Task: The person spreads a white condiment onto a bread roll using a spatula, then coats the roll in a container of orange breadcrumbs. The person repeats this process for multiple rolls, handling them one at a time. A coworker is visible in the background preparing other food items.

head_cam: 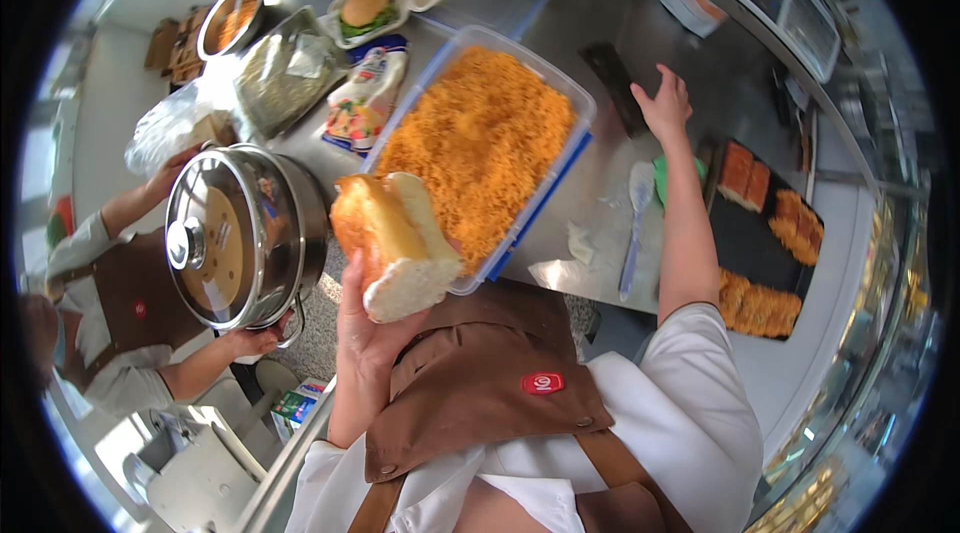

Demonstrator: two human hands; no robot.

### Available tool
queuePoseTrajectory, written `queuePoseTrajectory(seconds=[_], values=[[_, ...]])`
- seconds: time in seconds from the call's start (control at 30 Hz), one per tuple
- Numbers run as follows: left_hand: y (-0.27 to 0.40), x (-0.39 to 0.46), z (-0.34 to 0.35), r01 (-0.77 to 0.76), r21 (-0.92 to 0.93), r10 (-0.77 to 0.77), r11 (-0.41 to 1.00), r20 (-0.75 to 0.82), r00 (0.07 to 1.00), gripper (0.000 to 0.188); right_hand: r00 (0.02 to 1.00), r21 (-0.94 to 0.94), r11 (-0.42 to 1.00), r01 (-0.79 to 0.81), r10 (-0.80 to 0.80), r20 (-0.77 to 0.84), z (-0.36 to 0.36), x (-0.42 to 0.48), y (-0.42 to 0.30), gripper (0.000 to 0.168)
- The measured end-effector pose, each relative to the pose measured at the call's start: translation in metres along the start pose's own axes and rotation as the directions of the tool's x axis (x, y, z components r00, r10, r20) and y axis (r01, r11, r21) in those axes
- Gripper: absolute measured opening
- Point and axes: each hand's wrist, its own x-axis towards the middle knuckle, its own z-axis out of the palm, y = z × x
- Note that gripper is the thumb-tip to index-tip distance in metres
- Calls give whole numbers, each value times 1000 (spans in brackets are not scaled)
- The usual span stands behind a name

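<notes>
My left hand [366, 330] holds a piece of bread [390, 248] with a glossy golden crust and white cut sides. The bread is over the near left corner of a clear plastic tub [581, 109]. Orange shredded food [480, 143], which looks like meat floss, fills much of that tub. My right hand [665, 106] reaches out over the steel worktop with its fingers apart and nothing in them. Just left of it is a dark, narrow flat object [613, 88]. A spatula [636, 225] lies left of my right forearm, beside a green item [664, 180] partly hidden by the arm.
A co-worker at the left holds a lidded steel pot [240, 233] close to my left hand. Beyond the tub lie a printed food bag [367, 94] and a boxed burger [366, 11]. A black tray [739, 240] with topped breads [796, 225] stands at the right.
</notes>
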Motion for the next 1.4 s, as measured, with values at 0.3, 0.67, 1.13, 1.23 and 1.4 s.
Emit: queuePoseTrajectory(seconds=[0.3, 0.67, 1.13, 1.23, 1.4], values=[[-16, 48, 34, 69, -161, -67, 984, 17, 998, 50, 972, 187, 954, -233, 224, 69, -88, -250, 83, 33], [-33, 76, 53, 161, -173, -150, 972, 71, 986, 39, 911, 148, 906, -397, 369, 185, -35, -337, 46, 25], [-51, 77, 50, 176, -112, -168, 978, 77, 983, 39, 743, 593, 447, -670, 410, 529, -108, -346, 29, 20], [-55, 74, 53, 172, -91, -167, 981, 62, 984, 40, 724, 541, 484, -687, 402, 561, -108, -348, 36, 23], [-60, 73, 55, 197, -100, -192, 975, 61, 980, 41, 710, 415, 601, -683, 415, 569, -138, -365, 36, 23]])
